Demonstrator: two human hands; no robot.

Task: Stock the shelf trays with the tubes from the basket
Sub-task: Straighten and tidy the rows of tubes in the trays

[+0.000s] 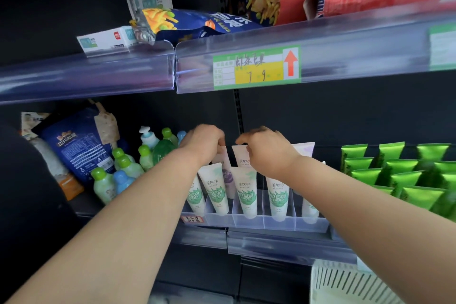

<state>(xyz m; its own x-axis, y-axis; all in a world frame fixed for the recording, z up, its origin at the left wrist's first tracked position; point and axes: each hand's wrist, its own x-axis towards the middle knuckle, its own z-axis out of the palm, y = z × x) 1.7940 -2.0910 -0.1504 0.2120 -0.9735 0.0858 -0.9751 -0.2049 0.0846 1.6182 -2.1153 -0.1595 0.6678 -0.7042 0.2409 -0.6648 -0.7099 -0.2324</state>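
- Directly beneath the fingers [218, 142] of the left hand [203, 143], the purple-label tube [227, 176] stands cap-down in the clear shelf tray [249, 223]. Its crimped upper end meets those fingers.
- Left-hand fingers are curled downward and pinched together on that crimped end.
- Long axis of the purple-label tube: near upright, with the top leaning toward the left hand. Seating it should therefore call for a push straight down along that axis, between the dividers.
- Just to the right of those fingers, the rear white tube [241, 158] stands in the next compartment, also crimped end up.
- Fingers [247, 149] of the right hand [269, 152] are curled over its top edge. The back of the hand hides the fingertips, so the hold appears to be a pinch.
- Closer to the person than both sets of fingers, and lower, the front-row tubes [246, 192] stand in the tray's front compartments.
- Well below and to the right of the right-hand fingers sits the basket [345, 286]; only a corner shows and its contents cannot be seen. It lies nearer the right arm, so that hand is better placed for the next pick-up.
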